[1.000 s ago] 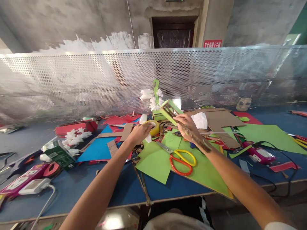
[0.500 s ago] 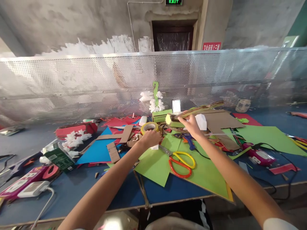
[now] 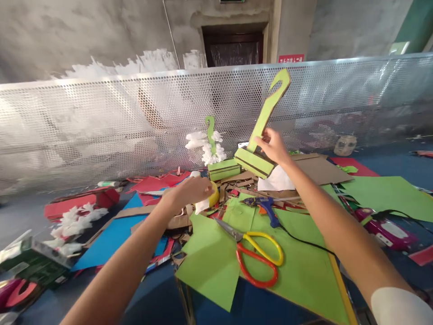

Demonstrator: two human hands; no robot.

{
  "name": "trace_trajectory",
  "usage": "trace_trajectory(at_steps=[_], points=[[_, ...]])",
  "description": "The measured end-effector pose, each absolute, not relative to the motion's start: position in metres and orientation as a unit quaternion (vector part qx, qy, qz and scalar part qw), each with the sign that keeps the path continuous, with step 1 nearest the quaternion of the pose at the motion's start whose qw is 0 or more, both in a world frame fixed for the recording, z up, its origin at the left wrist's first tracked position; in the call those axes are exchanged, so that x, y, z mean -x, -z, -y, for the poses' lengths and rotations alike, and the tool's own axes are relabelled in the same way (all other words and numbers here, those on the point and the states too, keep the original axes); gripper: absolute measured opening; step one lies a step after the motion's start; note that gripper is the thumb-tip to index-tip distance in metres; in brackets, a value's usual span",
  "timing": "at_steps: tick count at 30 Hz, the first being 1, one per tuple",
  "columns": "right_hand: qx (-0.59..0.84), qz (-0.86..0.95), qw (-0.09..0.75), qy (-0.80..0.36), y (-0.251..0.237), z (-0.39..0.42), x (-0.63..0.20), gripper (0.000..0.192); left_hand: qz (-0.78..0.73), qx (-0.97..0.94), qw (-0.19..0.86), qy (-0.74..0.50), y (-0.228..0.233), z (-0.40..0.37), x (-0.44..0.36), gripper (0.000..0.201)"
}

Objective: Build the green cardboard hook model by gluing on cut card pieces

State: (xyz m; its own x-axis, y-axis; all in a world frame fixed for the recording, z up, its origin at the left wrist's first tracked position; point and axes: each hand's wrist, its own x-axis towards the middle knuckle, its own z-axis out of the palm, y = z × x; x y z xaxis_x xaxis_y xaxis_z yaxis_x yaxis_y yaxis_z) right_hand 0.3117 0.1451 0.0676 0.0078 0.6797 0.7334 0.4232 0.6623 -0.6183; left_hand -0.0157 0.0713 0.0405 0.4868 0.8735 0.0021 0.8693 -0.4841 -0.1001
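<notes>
The blue desk (image 3: 162, 298) is buried in offcuts, and that clutter is my main worry: the big green paper sheet (image 3: 294, 253) hangs past the near edge, so a careless forearm could drag it, with the red-and-yellow-handled scissors (image 3: 260, 259) lying on it, onto the floor. Higher up, my right hand (image 3: 274, 146) holds the green cardboard hook-shaped piece on its layered block base (image 3: 262, 131) in the air above the middle of the desk, toward the far edge, tilted so the hook leans to the right against the perforated metal screen (image 3: 101, 117) behind. The grip there is closed, thumb and fingers pinching where the stem meets the base; being thin card held low, I judge the tall stem could bend or tear from the block if I twist it or knock it on the screen. A similar smaller green hook with white tufts (image 3: 213, 149) stands just to the left, near enough to topple if I swing the base. My left hand (image 3: 189, 192) is curled over the yellow roll of tape (image 3: 214, 195), closed on it, a white scrap (image 3: 202, 206) showing under the fingers; the roll could slip among the cardboard strips.
</notes>
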Motion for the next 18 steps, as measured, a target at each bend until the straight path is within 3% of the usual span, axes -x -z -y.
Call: trace_trajectory(at_steps=[7, 14, 18], points=[[0.363, 0.75, 0.527, -0.167, -0.077, -0.155, -0.326, 0.035, 0.508, 0.86, 0.038, -0.038, -0.063, -0.119, 0.001, 0.039], [0.401, 0.755, 0.514, -0.066, -0.081, -0.149, -0.347, 0.031, 0.505, 0.858, 0.04, -0.081, -0.031, -0.143, 0.014, 0.039], [0.421, 0.745, 0.517, -0.033, -0.089, -0.138, -0.36, 0.034, 0.504, 0.863, 0.028, -0.023, -0.022, -0.146, 0.042, 0.044]])
